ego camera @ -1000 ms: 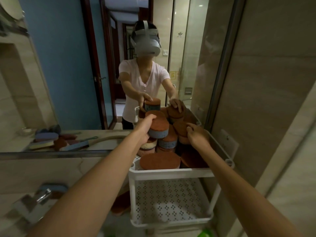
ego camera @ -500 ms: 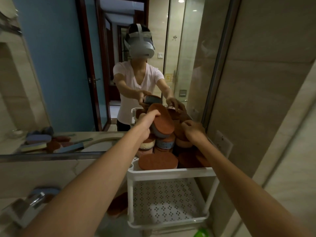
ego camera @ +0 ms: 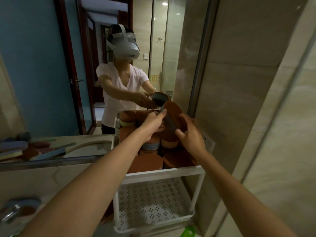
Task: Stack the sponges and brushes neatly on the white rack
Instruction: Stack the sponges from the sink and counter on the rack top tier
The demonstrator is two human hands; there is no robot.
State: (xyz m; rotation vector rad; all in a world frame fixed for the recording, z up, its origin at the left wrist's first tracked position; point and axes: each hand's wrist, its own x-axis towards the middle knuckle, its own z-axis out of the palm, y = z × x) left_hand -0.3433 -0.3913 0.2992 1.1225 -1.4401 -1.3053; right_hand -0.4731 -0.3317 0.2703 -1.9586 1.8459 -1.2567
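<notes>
Both hands gripping one sponge [ego camera: 171,115], tilted on edge above the white rack [ego camera: 164,171] top tier: left hand [ego camera: 152,124] at 9 o'clock, right hand [ego camera: 191,134] probably pinching at 4. Next: level it, seat it on the pile.

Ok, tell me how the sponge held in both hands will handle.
The held sponge, pinched by the left hand and right hand, is probably light. Likely soft and squashable. Its rough brown face should resist slipping.

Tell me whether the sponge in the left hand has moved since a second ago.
Yes. The sponge has been lifted off the pile and tipped on edge, higher above the white rack, now held by both left hand and right hand.
</notes>
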